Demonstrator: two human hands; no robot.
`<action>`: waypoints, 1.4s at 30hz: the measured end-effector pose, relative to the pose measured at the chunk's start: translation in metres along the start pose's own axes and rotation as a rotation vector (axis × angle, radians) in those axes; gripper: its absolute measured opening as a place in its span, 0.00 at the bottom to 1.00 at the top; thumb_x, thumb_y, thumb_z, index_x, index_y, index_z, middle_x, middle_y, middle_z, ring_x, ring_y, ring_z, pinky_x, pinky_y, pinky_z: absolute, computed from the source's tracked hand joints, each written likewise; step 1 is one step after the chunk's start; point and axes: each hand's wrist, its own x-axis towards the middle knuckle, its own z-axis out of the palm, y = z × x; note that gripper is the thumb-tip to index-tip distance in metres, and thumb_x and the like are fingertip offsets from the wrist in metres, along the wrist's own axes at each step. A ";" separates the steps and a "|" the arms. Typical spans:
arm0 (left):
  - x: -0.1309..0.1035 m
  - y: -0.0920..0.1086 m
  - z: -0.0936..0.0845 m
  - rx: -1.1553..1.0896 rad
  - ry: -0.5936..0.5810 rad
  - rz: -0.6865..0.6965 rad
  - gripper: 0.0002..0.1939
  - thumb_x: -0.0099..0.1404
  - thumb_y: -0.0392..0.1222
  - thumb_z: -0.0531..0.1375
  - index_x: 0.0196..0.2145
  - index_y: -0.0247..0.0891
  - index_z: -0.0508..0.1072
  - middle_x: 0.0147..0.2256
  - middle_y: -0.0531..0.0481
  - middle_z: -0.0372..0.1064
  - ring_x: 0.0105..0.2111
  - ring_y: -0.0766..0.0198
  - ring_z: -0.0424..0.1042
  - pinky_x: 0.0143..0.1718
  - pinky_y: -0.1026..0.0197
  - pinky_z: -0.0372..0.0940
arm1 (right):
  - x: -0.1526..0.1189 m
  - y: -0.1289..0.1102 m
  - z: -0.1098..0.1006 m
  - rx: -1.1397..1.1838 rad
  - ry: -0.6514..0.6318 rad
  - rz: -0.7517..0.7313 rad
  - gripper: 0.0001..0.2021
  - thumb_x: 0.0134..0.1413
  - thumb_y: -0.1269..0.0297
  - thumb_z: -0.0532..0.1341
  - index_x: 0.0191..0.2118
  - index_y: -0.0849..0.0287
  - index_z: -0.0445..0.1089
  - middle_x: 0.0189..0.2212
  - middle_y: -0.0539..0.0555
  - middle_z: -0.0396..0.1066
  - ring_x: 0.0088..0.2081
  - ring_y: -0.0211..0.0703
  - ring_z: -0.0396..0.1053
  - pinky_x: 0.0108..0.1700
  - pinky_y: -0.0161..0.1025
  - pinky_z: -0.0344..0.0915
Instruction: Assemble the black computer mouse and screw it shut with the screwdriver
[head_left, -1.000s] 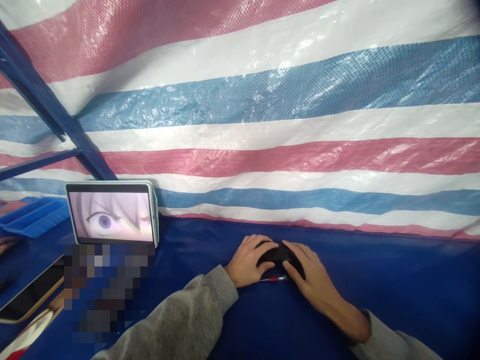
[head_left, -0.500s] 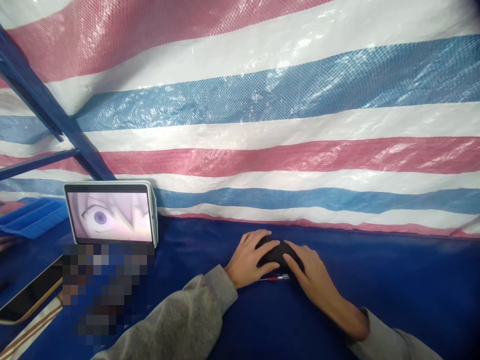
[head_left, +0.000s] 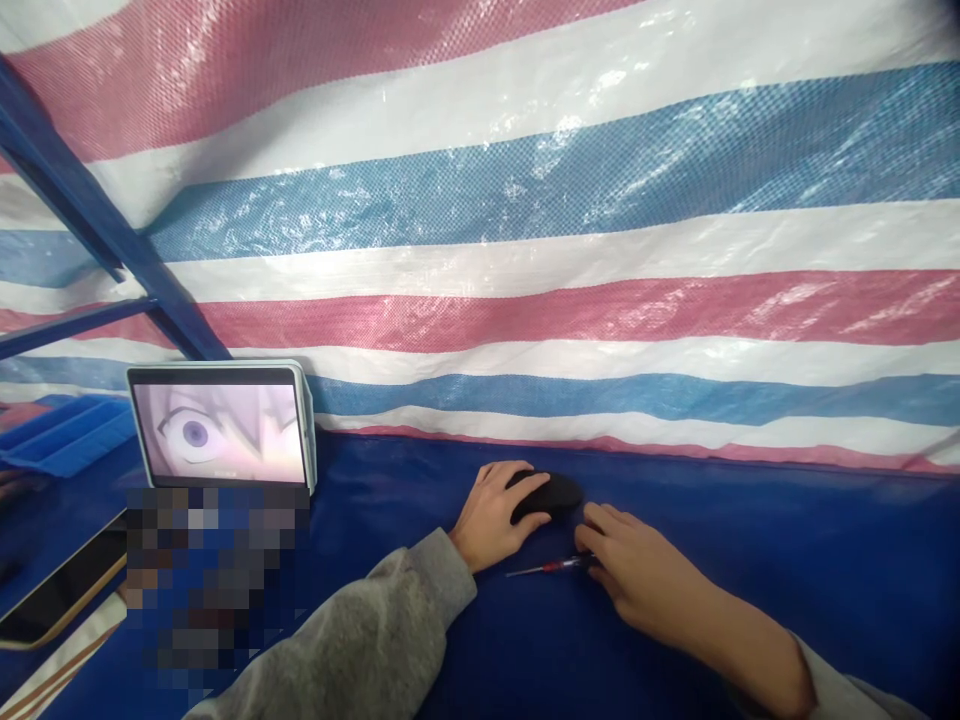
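A black computer mouse (head_left: 553, 494) lies on the dark blue surface. My left hand (head_left: 501, 515) is wrapped round its left side, fingers on top and thumb along the near edge. To the right, my right hand (head_left: 626, 560) is closed on the handle end of a small screwdriver (head_left: 553, 567), which has a red part and a thin metal shaft pointing left. The handle's far end is hidden in my fingers. The screwdriver is on the near side of the mouse, apart from it.
A tablet (head_left: 223, 430) in a pale case stands at the left, showing a cartoon eye. A phone (head_left: 64, 580) and a blue tray (head_left: 71, 435) lie further left. A blurred patch covers the area below the tablet. Striped sheeting (head_left: 525, 320) hangs behind.
My right hand has let go of the mouse, moved toward me and taken hold of the screwdriver, whose handle end has turned slightly. My left hand stays on the mouse.
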 end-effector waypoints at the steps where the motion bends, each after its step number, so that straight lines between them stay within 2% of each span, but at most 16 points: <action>1: 0.000 0.000 0.001 0.002 0.003 -0.004 0.22 0.65 0.47 0.62 0.56 0.46 0.68 0.52 0.45 0.66 0.53 0.51 0.65 0.55 0.44 0.61 | 0.001 0.002 -0.006 0.038 -0.016 0.001 0.10 0.46 0.76 0.58 0.32 0.55 0.69 0.36 0.55 0.73 0.39 0.50 0.72 0.41 0.45 0.66; 3: 0.000 -0.001 0.002 0.014 0.012 -0.007 0.22 0.65 0.47 0.62 0.56 0.46 0.68 0.53 0.45 0.66 0.53 0.51 0.66 0.55 0.44 0.61 | 0.005 0.006 -0.026 0.164 -0.066 0.010 0.07 0.51 0.73 0.57 0.31 0.54 0.70 0.31 0.52 0.74 0.32 0.44 0.72 0.35 0.40 0.65; 5: 0.000 -0.001 0.004 0.027 0.016 0.012 0.22 0.65 0.46 0.62 0.56 0.45 0.68 0.54 0.44 0.65 0.54 0.52 0.65 0.56 0.44 0.61 | 0.012 0.008 -0.055 0.280 -0.027 0.052 0.08 0.57 0.68 0.56 0.30 0.53 0.71 0.27 0.49 0.74 0.30 0.41 0.71 0.34 0.38 0.64; 9: -0.001 -0.002 0.006 0.043 0.010 0.087 0.22 0.66 0.46 0.60 0.57 0.43 0.67 0.56 0.43 0.64 0.57 0.51 0.63 0.59 0.43 0.59 | 0.029 0.004 -0.111 0.407 0.210 0.129 0.09 0.56 0.58 0.59 0.28 0.52 0.72 0.23 0.47 0.72 0.24 0.38 0.68 0.28 0.35 0.62; 12: -0.001 -0.002 0.006 0.043 0.016 0.098 0.22 0.68 0.47 0.59 0.58 0.44 0.66 0.56 0.43 0.65 0.57 0.52 0.64 0.59 0.43 0.60 | 0.040 -0.001 -0.129 0.387 0.389 0.172 0.10 0.56 0.56 0.59 0.27 0.53 0.71 0.21 0.47 0.71 0.21 0.37 0.64 0.26 0.35 0.60; 14: -0.001 -0.002 0.005 0.046 0.021 0.091 0.22 0.68 0.48 0.59 0.58 0.44 0.66 0.55 0.43 0.66 0.56 0.52 0.65 0.57 0.44 0.62 | 0.045 -0.002 -0.127 0.338 0.434 0.185 0.10 0.56 0.56 0.58 0.28 0.53 0.71 0.20 0.46 0.71 0.20 0.37 0.64 0.27 0.36 0.60; 18: -0.001 -0.002 0.004 0.057 0.011 0.089 0.22 0.67 0.48 0.59 0.57 0.43 0.67 0.54 0.42 0.66 0.54 0.52 0.66 0.56 0.45 0.63 | 0.050 0.003 -0.112 0.281 0.370 0.177 0.10 0.57 0.57 0.58 0.29 0.54 0.72 0.21 0.48 0.73 0.22 0.38 0.67 0.28 0.36 0.61; 23: -0.001 -0.001 0.002 0.064 0.005 0.093 0.22 0.68 0.48 0.59 0.57 0.43 0.67 0.55 0.43 0.65 0.54 0.53 0.66 0.57 0.46 0.62 | 0.052 0.011 -0.098 0.182 0.356 0.215 0.09 0.56 0.58 0.58 0.29 0.53 0.72 0.21 0.48 0.72 0.23 0.40 0.68 0.28 0.36 0.59; 32: -0.002 -0.003 0.004 0.092 0.005 0.110 0.22 0.68 0.49 0.59 0.57 0.41 0.67 0.55 0.42 0.65 0.55 0.53 0.66 0.57 0.47 0.62 | 0.051 0.014 -0.095 0.140 0.314 0.213 0.10 0.56 0.61 0.57 0.26 0.54 0.70 0.21 0.47 0.71 0.23 0.39 0.67 0.27 0.36 0.55; 37: -0.002 -0.004 0.005 0.124 -0.005 0.151 0.22 0.69 0.51 0.57 0.57 0.42 0.66 0.56 0.43 0.65 0.57 0.54 0.65 0.60 0.46 0.61 | 0.053 0.009 -0.086 -0.010 0.269 0.226 0.09 0.56 0.66 0.53 0.27 0.55 0.67 0.24 0.50 0.72 0.25 0.41 0.68 0.27 0.37 0.52; 42: -0.002 -0.004 0.006 0.182 -0.016 0.221 0.22 0.71 0.51 0.54 0.59 0.40 0.65 0.58 0.43 0.63 0.60 0.55 0.62 0.63 0.47 0.58 | 0.059 0.003 -0.078 -0.184 0.180 0.334 0.15 0.64 0.56 0.48 0.33 0.56 0.68 0.21 0.52 0.72 0.24 0.46 0.69 0.24 0.37 0.45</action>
